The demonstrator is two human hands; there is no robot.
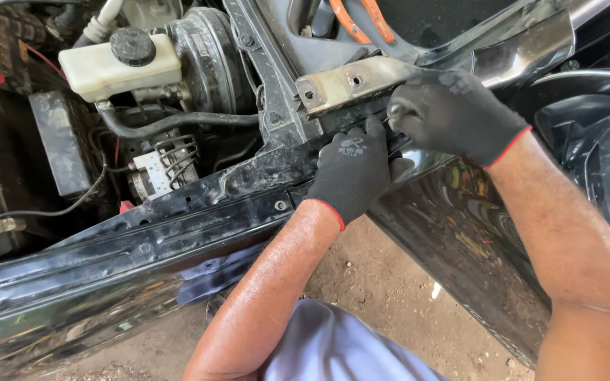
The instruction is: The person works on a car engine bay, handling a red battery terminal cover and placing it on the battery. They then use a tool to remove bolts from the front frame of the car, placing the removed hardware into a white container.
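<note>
Both my hands wear black gloves with red cuffs. My left hand (351, 173) lies flat against the black inner edge of a car's fender (178, 233), its fingers reaching up under a rusty cream bracket (351, 81). My right hand (453, 113) is curled just right of it, fingertips pinched at the gap between bracket and the glossy black body panel (460, 240). What the fingers pinch is too small to see.
The open engine bay lies upper left: a cream fluid reservoir (118, 67) with a black cap, a round black booster (202, 60), hoses and a coiled spring part (174, 152). Orange-handled pliers (361, 17) rest at the top. Dirt ground (383, 282) shows below.
</note>
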